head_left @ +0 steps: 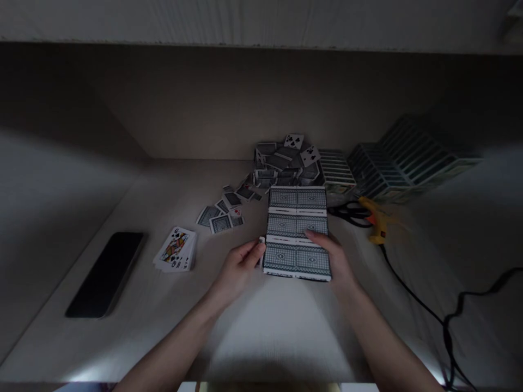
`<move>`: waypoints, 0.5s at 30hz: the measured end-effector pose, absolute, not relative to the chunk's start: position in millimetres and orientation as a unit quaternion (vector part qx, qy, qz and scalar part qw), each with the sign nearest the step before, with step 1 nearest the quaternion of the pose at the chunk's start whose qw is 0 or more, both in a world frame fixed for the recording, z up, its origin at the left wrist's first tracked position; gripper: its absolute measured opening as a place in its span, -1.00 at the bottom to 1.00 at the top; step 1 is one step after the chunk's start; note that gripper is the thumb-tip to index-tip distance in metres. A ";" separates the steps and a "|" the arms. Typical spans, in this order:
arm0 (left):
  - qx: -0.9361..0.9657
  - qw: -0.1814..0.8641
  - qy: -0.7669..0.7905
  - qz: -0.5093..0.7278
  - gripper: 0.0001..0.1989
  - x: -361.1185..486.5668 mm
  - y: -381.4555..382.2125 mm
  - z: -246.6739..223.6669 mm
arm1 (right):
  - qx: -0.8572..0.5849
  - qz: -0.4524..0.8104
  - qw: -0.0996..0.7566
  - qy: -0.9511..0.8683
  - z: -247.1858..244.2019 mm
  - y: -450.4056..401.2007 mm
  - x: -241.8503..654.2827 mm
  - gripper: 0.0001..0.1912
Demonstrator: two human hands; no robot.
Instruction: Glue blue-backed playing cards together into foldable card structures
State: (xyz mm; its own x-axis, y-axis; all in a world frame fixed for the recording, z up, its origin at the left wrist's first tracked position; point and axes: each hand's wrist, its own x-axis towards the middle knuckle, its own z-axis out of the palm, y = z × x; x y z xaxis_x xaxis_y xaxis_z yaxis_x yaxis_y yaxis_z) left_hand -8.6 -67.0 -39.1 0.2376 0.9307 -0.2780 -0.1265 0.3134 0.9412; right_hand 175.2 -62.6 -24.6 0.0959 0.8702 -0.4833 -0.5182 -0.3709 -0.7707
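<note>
A panel of patterned playing cards, laid in rows with their grey-blue backs up, is in front of me. My right hand grips its right edge, the thumb lying on top and the other fingers hidden beneath. My left hand pinches a narrow white-edged playing card at the panel's left edge; most of that card is hidden by the fingers. Past the panel lies a heap of folded cards, with loose cards scattered to its left.
A stack of face-up cards and a black phone lie on the left. On the right are black-handled scissors, a yellow glue gun with its black cord, and stepped card structures. A shelf board hangs overhead.
</note>
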 end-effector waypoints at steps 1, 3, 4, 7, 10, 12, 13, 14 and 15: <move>0.417 0.669 0.467 0.400 -0.58 -8.3 -67.1 -38.7 | -0.514 0.650 0.533 -0.171 -24.0 -62.3 175.1 -0.45; 0.399 0.683 0.462 0.400 -0.58 -7.7 -67.1 -38.3 | -0.517 0.648 0.532 -0.172 -22.9 -61.7 174.6 -0.46; 0.392 0.686 0.463 0.401 -0.58 -7.4 -67.0 -38.2 | -0.517 0.648 0.532 -0.173 -22.5 -61.5 174.5 -0.46; 0.384 0.676 0.477 0.409 -0.58 -6.4 -67.1 -37.4 | -0.517 0.650 0.529 -0.172 -22.2 -61.4 174.4 -0.46; 0.403 0.660 0.485 0.408 -0.62 -7.0 -66.7 -34.9 | -0.515 0.655 0.527 -0.165 -23.1 -61.6 174.9 -0.44; 0.422 0.655 0.488 0.394 -0.65 -8.6 -66.1 -32.7 | -0.511 0.654 0.530 -0.173 -23.9 -61.7 175.3 -0.43; 0.429 0.654 0.489 0.386 -0.66 -9.6 -65.8 -31.7 | -0.508 0.654 0.530 -0.180 -24.3 -61.7 175.5 -0.44; 0.434 0.655 0.488 0.379 -0.66 -10.6 -65.5 -30.9 | -0.505 0.653 0.532 -0.187 -24.5 -61.6 175.7 -0.44; 0.438 0.656 0.487 0.375 -0.67 -11.5 -65.1 -30.1 | -0.503 0.652 0.533 -0.194 -24.7 -61.5 175.8 -0.45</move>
State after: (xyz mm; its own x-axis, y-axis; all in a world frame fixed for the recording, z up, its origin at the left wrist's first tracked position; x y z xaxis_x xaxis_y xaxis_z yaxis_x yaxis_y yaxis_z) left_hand -11.5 -65.1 -30.1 0.2449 0.9183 -0.3110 -0.0663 0.3359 0.9396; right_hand 175.8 -61.5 -24.7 0.0749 0.8902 -0.4493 -0.5009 -0.3560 -0.7889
